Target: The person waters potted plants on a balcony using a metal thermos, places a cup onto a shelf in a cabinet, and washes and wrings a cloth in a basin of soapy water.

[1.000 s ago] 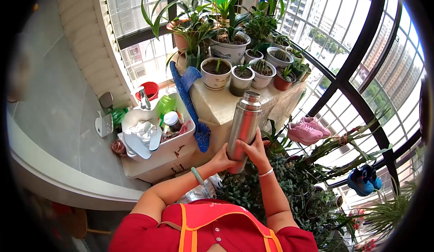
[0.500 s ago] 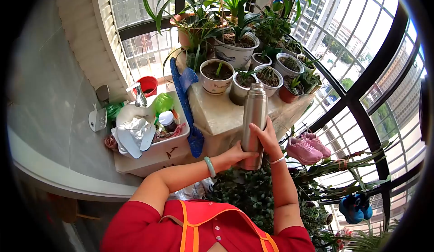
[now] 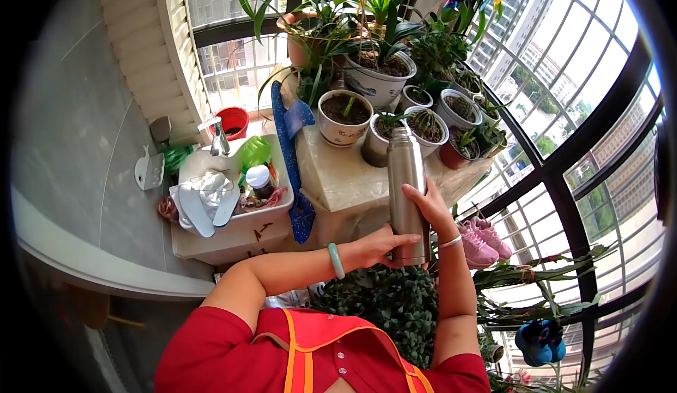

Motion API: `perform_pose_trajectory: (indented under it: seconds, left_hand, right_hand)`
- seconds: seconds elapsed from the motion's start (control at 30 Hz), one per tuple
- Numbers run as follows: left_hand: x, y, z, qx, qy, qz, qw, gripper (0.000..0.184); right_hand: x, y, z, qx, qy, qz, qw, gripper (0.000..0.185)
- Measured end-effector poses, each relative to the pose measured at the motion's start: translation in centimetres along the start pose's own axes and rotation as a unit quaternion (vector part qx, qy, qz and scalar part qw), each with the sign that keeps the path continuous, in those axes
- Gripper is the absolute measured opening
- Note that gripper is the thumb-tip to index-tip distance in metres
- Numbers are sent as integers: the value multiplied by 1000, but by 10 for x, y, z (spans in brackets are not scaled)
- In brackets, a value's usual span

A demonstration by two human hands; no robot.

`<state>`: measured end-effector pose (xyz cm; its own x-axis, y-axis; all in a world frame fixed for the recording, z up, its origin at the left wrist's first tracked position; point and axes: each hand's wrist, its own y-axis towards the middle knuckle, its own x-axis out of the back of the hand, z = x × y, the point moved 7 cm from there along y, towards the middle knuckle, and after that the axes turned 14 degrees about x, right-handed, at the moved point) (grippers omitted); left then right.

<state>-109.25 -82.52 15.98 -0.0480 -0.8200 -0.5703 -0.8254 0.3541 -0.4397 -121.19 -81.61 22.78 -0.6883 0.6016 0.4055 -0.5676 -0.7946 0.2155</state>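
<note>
The largest item noted is a cream, glossy-topped table [image 3: 317,169], carrying potted plants, among them a large white pot with dark markings [image 3: 379,88] and a smaller, round white pot with one green shoot [image 3: 344,132]. Left of it sits a white rectangular basin [image 3: 277,205] filled with assorted articles.

A silver, cylindrical metal flask [image 3: 403,206] is held nearly upright at the table's near side; contact with the table cannot be confirmed. Whether its narrow top is stoppered cannot be told.

The left hand [image 3: 377,246] grips the flask near its base, thumb across the front. The right hand [image 3: 438,207] grips higher on the right side, thumb forward, its other fingers largely hidden.

In this inspector's judgement, the step in hand is two-handed steadying of the flask; the next move calls for firm support low down and clearance from the pots.

Smallest noted: a pale-green bangle [image 3: 336,260], left wrist.
</note>
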Motion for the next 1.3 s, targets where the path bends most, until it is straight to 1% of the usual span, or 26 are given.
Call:
perform_pose_trajectory:
  seconds: [0.07,0.1,0.17,0.3,0.37,0.5,0.57,0.87,1.07,1.3]
  left_hand:
    - [-2,1,0,12,3,8,1000,61]
    - [-3,-1,-1,9,3,8,1000,61]
    - [-9,-5,-2,18,2,25,1000,54]
    - [-18,-7,-4,5,-9,31,999,49]
    - [-19,-6,-7,-20,-23,8,1000,32]
    - [-20,-3,-9,-22,-27,16,999,31]
    - [-22,1,-6,4,-21,60,998,39]
    - [-26,-2,-12,-10,-24,48,998,32]
    - [-30,-1,-13,-7,-34,62,997,29]
    - [-24,4,-7,-17,-36,49,998,31]
  right_hand:
    - [1,1,2,-6,-6,6,1000,68]
    - [2,2,0,-4,-7,8,1000,68]
    - [2,4,-10,-15,15,29,999,67]
    - [6,7,-8,-14,17,42,999,65]
    - [6,8,3,-12,21,62,998,62]
    - [8,7,9,-39,27,67,997,60]
    - [12,9,2,-43,10,60,997,62]
    - [12,11,4,-73,36,76,994,62]
    - [13,11,5,-88,50,80,992,61]
    - [12,8,-2,-66,44,79,994,64]
